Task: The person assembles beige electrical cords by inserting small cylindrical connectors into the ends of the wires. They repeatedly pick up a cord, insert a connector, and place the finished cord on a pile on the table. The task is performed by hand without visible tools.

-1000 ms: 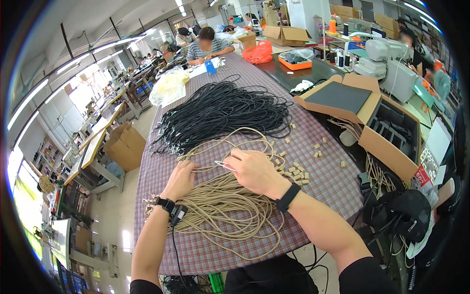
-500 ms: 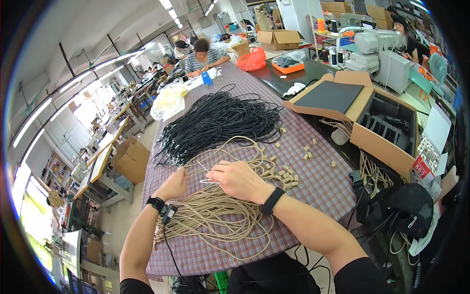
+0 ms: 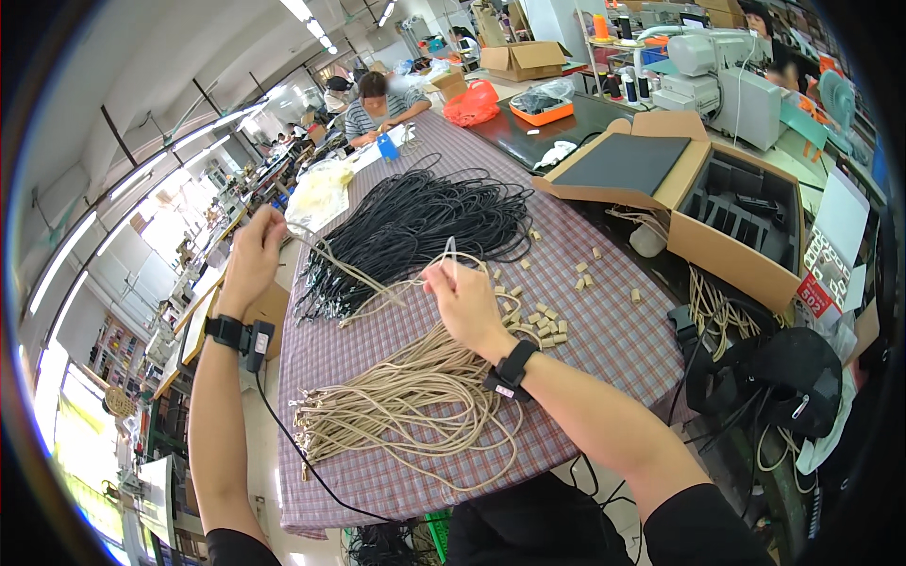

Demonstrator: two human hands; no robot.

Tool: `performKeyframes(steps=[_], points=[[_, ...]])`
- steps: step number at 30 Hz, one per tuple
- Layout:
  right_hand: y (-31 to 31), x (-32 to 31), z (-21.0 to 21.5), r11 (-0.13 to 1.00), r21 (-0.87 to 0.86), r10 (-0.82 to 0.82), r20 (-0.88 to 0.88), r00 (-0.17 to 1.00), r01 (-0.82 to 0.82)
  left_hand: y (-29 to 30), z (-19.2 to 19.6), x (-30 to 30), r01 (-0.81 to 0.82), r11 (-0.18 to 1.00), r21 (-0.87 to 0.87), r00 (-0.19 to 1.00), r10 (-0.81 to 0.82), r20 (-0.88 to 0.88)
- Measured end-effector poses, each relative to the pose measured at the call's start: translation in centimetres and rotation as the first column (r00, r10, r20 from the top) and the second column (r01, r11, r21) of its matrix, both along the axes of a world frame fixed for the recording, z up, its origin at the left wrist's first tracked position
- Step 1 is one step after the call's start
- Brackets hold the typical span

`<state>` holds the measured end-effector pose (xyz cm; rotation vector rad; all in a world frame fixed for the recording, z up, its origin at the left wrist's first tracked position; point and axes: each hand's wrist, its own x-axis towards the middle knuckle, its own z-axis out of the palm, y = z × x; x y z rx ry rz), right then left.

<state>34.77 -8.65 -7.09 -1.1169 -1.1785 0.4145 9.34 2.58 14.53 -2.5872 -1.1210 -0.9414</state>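
My left hand (image 3: 254, 259) is raised past the table's left edge, its fingers closed on one end of a beige cord (image 3: 351, 274). The cord stretches over the black cords toward my right hand (image 3: 462, 300). That hand is closed above the table, with a loop of the cord at its fingers and a slim whitish tool (image 3: 451, 246) sticking up from it; the tool's kind is unclear. Below both hands lies a bundle of beige cords (image 3: 406, 396) with small metal ends at its left. Several small beige cylindrical pieces (image 3: 547, 321) are scattered right of my right hand.
A pile of black cords (image 3: 425, 222) covers the middle of the checked tablecloth (image 3: 604, 377). At the right stand an open cardboard box (image 3: 731, 250) and a black bag (image 3: 797, 387). A person in a striped top (image 3: 377, 113) works at the far end. A cable hangs from my left wrist.
My left hand has moved up and left, drawing the beige cord out. My right hand has moved slightly right and up, its whitish tool now pointing upward.
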Motion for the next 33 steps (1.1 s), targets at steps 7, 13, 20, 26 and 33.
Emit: performKeyframes(steps=[7, 13, 20, 26, 33], points=[[2.6, 2.3, -1.2, 0.937, 0.101, 0.323, -0.614, 0.720, -0.334, -0.1, 4.3, 2.4, 0.103, 0.995, -0.006, 0.993, -0.104, -0.049], [2.7, 2.4, -1.1, 0.913, 0.108, 0.365, -0.650, 0.667, -0.394, -0.6, 5.7, 4.0, 0.175, 0.981, -0.079, 0.984, -0.178, -0.029], [2.4, 2.2, -1.3, 0.996, 0.027, 0.082, -0.099, 0.992, -0.080, -2.1, 10.2, 7.3, 0.318, 0.940, -0.123, 0.947, -0.311, 0.077], [2.2, 1.8, -0.1, 0.849, 0.168, 0.528, -0.324, 0.785, -0.501, -2.2, 13.8, 9.4, 0.439, 0.891, -0.115, 0.898, -0.430, 0.096], [-0.7, 2.2, 1.7, 0.499, 0.234, 0.865, -0.198, 0.462, -0.834, -0.5, 15.1, 6.8, 0.349, 0.934, -0.077, 0.929, -0.334, 0.161]])
